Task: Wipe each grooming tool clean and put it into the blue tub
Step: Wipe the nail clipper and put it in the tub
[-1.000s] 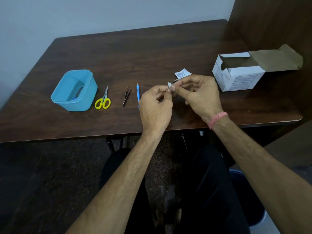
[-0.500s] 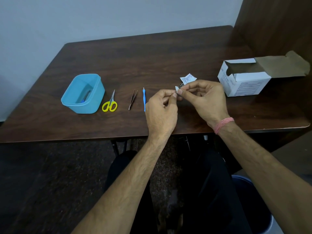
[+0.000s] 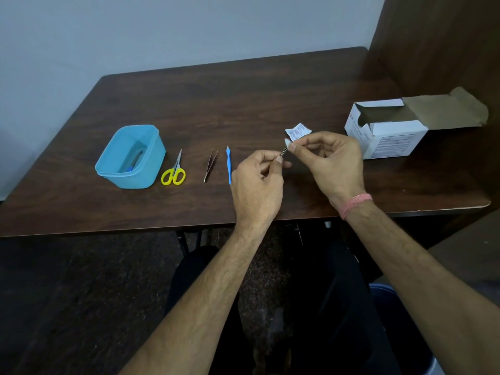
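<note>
My left hand [image 3: 257, 182] pinches a thin metal tool [image 3: 283, 151] over the table's middle. My right hand [image 3: 330, 161] pinches a small white wipe [image 3: 287, 142] around that tool's far tip. Most of the tool is hidden by my fingers. To the left, in a row on the table, lie a blue-handled tool [image 3: 229, 165], metal tweezers [image 3: 211, 165] and yellow-handled scissors [image 3: 174, 170]. The blue tub [image 3: 130, 158] stands at the far left of the row with a blue-handled item inside.
A torn white sachet wrapper [image 3: 297, 131] lies just beyond my right hand. An open white cardboard box [image 3: 389, 133] sits at the table's right side. A dark wooden panel [image 3: 438, 44] rises at the far right. The table's near edge [image 3: 135, 228] runs under my forearms.
The wipe in my right hand has slid outward along the tool to its tip, so a short bare length of metal now shows between my hands. My head has shifted, moving the view.
</note>
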Tool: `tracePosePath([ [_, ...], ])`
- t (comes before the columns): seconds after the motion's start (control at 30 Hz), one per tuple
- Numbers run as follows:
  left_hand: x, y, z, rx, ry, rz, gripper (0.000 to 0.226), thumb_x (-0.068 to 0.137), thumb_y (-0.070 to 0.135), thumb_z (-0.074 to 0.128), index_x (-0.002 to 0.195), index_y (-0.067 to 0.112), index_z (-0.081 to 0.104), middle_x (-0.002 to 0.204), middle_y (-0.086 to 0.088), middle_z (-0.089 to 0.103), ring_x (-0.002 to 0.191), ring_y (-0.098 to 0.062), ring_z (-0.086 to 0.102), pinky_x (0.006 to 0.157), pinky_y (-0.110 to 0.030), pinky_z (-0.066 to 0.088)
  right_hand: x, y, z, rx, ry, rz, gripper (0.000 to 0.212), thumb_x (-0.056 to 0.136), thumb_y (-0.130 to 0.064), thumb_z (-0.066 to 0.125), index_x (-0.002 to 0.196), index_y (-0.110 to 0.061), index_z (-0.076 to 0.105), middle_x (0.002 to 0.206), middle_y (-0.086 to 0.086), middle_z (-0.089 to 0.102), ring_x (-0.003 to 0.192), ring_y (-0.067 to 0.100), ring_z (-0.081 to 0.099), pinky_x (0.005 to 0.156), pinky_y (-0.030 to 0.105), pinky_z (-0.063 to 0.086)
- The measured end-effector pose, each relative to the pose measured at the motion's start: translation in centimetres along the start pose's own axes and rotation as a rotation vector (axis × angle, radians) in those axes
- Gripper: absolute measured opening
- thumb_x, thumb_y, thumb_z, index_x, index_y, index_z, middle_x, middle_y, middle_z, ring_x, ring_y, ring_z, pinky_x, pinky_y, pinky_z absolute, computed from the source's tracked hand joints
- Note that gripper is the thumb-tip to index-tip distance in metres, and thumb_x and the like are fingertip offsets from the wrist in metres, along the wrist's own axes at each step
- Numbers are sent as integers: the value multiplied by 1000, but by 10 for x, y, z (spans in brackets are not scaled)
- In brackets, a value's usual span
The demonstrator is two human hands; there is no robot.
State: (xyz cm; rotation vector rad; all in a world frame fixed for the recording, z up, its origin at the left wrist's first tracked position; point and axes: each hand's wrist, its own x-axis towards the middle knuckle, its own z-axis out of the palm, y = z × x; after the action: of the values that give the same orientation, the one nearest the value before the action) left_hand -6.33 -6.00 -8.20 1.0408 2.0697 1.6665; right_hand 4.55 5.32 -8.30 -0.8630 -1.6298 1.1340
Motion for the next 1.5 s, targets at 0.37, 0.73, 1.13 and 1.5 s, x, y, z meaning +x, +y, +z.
tracePosePath([
  [0.37, 0, 1, -3, -55, -23, -49, 13, 113, 21, 68, 111, 21, 81, 93, 17, 86, 47, -5, 60, 51, -35, 60, 2, 5, 1, 10, -27, -2, 13, 86, -35, 94, 89, -27, 85, 90, -2, 83, 83, 44, 75, 79, 61, 64],
  [0.73, 0, 1, -5, -41, -63, -83, 12, 110, 26, 70, 108, 22, 82, 90, 15, 86, 72, -13, 78, 69, -49, 69, 3, 4, 0, -84, -131, -25, 11, 100, -34, 79, 108, -36, 85, 93, -4, 81, 72, 47, 65, 73, 57, 62],
  [1.13, 6, 0, -3, -28, -114, -86, 19, 113, 27, 68, 108, 23, 86, 84, 12, 86, 59, -4, 69, 61, -36, 64, 2, 1, -1, -74, -135, 12, 7, 95, -37, 78, 99, -36, 83, 90, -4, 79, 68, 21, 64, 77, 52, 61],
  [1.5, 2, 2, -1, -29, 16, -94, 18, 112, 33, 71, 103, 22, 80, 86, 14, 84, 71, -8, 77, 77, -50, 70, -1, -4, -3, -154, -300, -40, 18, 107, -23, 72, 118, -32, 82, 93, 2, 76, 65, 31, 55, 62, 33, 50],
])
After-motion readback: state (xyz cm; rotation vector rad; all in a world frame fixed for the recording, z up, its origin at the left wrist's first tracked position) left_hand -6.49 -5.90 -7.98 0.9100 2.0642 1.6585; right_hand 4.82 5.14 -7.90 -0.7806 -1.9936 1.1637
